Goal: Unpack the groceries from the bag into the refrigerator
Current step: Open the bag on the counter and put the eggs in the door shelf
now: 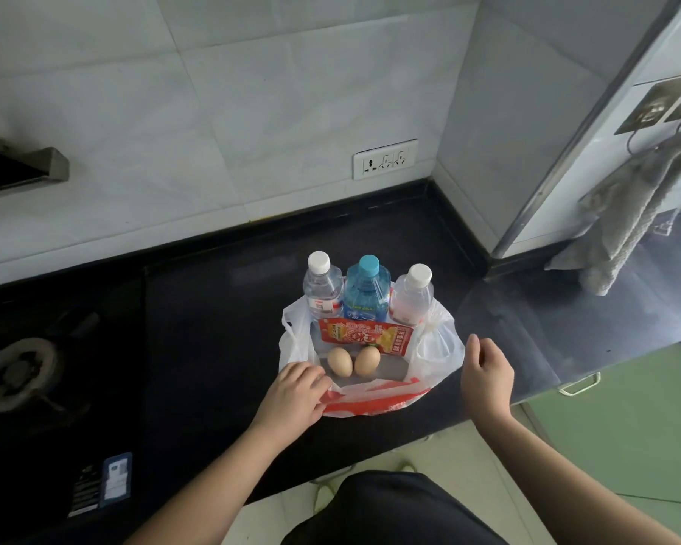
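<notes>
A white and red plastic bag (437,348) lies spread open on the black counter (197,328). In it stand two clear bottles with white caps (321,287) (413,297) and between them a blue bottle (366,293). A red snack packet (364,334) leans in front of them. Two brown eggs (339,361) (367,359) lie at the bag's bottom. My left hand (297,393) grips the bag's near left edge. Just beside the bag's right edge hovers my right hand (486,373), fingers loosely curled and holding nothing.
A gas burner (16,373) sits on the counter at the left. A wall socket (384,159) is on the tiled wall behind. A grey cloth (626,222) hangs at the right. The counter's front edge runs just below the bag, with pale floor beneath.
</notes>
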The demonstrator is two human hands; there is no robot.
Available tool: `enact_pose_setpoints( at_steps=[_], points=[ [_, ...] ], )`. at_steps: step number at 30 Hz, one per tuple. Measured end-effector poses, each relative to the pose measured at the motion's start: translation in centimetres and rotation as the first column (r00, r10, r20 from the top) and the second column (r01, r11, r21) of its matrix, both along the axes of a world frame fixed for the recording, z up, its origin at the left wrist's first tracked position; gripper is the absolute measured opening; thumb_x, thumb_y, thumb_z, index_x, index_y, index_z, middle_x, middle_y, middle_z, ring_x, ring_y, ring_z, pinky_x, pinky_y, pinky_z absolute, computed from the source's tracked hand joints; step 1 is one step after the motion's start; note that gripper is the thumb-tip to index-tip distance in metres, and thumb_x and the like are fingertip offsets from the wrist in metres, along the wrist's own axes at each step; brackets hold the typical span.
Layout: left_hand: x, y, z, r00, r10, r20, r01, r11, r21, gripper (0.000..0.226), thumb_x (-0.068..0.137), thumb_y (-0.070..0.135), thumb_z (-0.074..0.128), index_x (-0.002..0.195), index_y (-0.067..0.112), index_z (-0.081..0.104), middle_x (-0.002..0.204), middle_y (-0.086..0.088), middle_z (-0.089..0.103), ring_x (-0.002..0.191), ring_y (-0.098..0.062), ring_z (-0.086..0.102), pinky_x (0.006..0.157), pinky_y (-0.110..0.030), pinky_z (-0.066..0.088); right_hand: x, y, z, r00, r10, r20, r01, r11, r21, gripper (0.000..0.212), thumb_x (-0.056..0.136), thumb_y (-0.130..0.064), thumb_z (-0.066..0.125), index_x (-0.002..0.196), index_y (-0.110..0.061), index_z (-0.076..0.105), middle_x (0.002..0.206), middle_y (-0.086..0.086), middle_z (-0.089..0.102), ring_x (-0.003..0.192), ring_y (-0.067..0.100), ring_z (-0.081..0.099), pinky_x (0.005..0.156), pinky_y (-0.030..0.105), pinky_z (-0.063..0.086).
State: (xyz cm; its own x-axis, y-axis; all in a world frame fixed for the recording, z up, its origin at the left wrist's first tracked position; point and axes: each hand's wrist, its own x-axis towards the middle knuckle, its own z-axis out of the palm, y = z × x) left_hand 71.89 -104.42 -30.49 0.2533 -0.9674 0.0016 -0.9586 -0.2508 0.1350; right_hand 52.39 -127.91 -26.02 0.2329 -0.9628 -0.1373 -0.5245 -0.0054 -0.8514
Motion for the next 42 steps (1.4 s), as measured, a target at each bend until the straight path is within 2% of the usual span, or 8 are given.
enact_pose_setpoints(
  at_steps=[3, 7, 10, 16, 20, 30, 37, 42],
  points=[
    [-0.2, -0.3, 0.3, 1.000, -0.016, 0.008, 0.016, 1.000, -0.009, 0.040, 0.068, 0.032, 0.080, 0.105, 0.024, 0.068, 0.107, 0.006, 0.066, 0.103, -0.015, 0.062, 0.092, -0.032, 0.051, 0.9, 1.1, 1.1, 0.960, 0.275, -0.051, -0.276, 0.905, -0.325, 0.031, 0.093, -0.013, 0.053, 0.064, -0.014, 0.043, 0.064, -0.003, 0.046, 0.059, 0.014, 0.040, 0.055, 0.026, 0.035],
    [-0.2, -0.4, 0.0, 0.999, -0.037, 0.008, 0.037, 0.999, 0.036, 0.044, 0.071, 0.033, 0.080, 0.111, 0.025, 0.065, 0.115, 0.004, 0.064, 0.111, -0.016, 0.060, 0.095, -0.034, 0.051, 2.0, 2.5, -0.5, 0.600, 0.693, -0.401, -0.771, 0.366, -0.521, 0.019, 0.092, -0.027, 0.050, 0.091, -0.015, 0.065, 0.088, -0.002, 0.065, 0.080, 0.015, 0.058, 0.072, 0.025, 0.049],
    [0.1, -0.6, -0.2, 0.999, -0.036, 0.006, 0.036, 0.998, 0.047, 0.054, 0.065, 0.036, 0.084, 0.115, 0.025, 0.065, 0.121, 0.003, 0.064, 0.117, -0.017, 0.059, 0.099, -0.035, 0.049, 1.9, 2.3, -3.1, 0.445, 0.647, -0.620, -0.870, 0.146, -0.472, 0.026, 0.090, -0.029, 0.054, 0.109, -0.017, 0.068, 0.108, -0.001, 0.069, 0.102, 0.018, 0.064, 0.094, 0.034, 0.051],
    [0.8, -0.3, -1.1, 0.999, 0.049, 0.019, -0.051, 0.994, 0.100, 0.062, 0.068, 0.048, 0.079, 0.119, 0.014, 0.065, 0.129, -0.004, 0.062, 0.124, -0.021, 0.056, 0.105, -0.035, 0.043, 0.1, -0.7, -5.5, 0.355, 0.419, -0.835, -0.887, 0.434, -0.159, 0.064, 0.093, -0.047, 0.051, 0.145, -0.012, 0.040, 0.151, 0.007, 0.040, 0.143, 0.025, 0.029, 0.115, 0.042, 0.005],
    [0.8, 0.0, -1.6, 0.996, 0.088, -0.001, -0.087, 0.992, 0.092, 0.071, 0.069, 0.050, 0.079, 0.126, 0.011, 0.061, 0.133, -0.007, 0.059, 0.126, -0.023, 0.054, 0.107, -0.037, 0.044, -0.9, -2.0, -5.7, 0.393, 0.412, -0.822, -0.787, 0.614, -0.068, 0.070, 0.097, -0.057, 0.031, 0.153, -0.017, 0.018, 0.161, 0.002, 0.017, 0.149, 0.019, 0.007, 0.119, 0.036, -0.004],
    [1.3, 0.0, -2.1, 0.994, 0.097, 0.048, -0.102, 0.986, 0.135, 0.078, 0.071, 0.063, 0.071, 0.126, 0.009, 0.062, 0.143, -0.013, 0.053, 0.139, -0.025, 0.042, 0.117, -0.042, 0.021, -1.5, -2.8, -6.4, 0.358, 0.661, -0.660, -0.747, 0.627, 0.222, 0.075, 0.092, -0.067, 0.012, 0.154, -0.027, -0.003, 0.162, -0.008, -0.005, 0.148, 0.011, -0.005, 0.119, 0.030, -0.004],
    [0.9, -0.1, -2.2, 0.994, 0.104, 0.024, -0.106, 0.988, 0.109, 0.078, 0.077, 0.060, 0.067, 0.134, 0.008, 0.054, 0.145, -0.013, 0.050, 0.139, -0.027, 0.041, 0.115, -0.044, 0.025, -1.9, -2.1, -6.1, 0.608, 0.451, -0.653, -0.699, 0.695, -0.171, 0.041, 0.098, -0.039, 0.045, 0.134, -0.021, 0.053, 0.141, -0.001, 0.051, 0.135, 0.022, 0.039, 0.116, 0.038, 0.021],
    [0.7, -0.6, -1.7, 0.995, 0.097, 0.001, -0.097, 0.995, 0.008, 0.064, 0.082, 0.057, 0.061, 0.128, 0.012, 0.058, 0.134, -0.006, 0.060, 0.129, -0.024, 0.053, 0.111, -0.043, 0.039, -2.0, -0.3, -5.2, 0.710, 0.488, -0.507, -0.704, 0.502, -0.502, 0.037, 0.098, -0.037, 0.043, 0.109, -0.013, 0.068, 0.110, 0.005, 0.066, 0.103, 0.026, 0.061, 0.094, 0.041, 0.047]
  ],
)
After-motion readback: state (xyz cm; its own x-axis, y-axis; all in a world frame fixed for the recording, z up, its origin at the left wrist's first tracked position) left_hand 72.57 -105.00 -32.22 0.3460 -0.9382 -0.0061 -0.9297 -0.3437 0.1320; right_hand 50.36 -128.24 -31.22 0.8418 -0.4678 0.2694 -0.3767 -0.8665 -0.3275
